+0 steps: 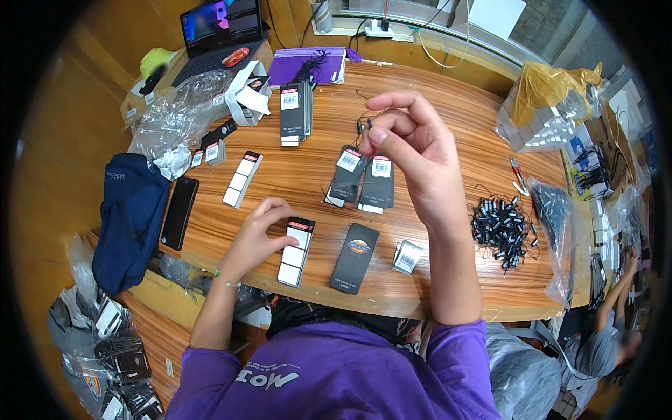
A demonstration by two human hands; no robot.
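Observation:
My right hand (413,147) is raised over the middle of the table, thumb and fingertips pinched on a thin black cord (369,124). Below it lie two piles of dark grey hang tags with white stickers, a left pile (344,183) and a right pile (379,190). Whether a tag hangs from the cord I cannot tell. My left hand (260,234) has thumb and forefinger apart, the thumb touching a stack of white-panelled label cards (292,264). Right of that stack lie a dark hang tag (355,262) with an oval emblem and a small stack of white cards (406,257).
A heap of black cord fasteners (502,231) lies at right, near snips (519,175) and a plastic bag (549,227). At left are a phone (179,213), a navy pouch (129,217) and another label stack (242,180). Farther back stand a tag pile (294,115) and a laptop (217,42).

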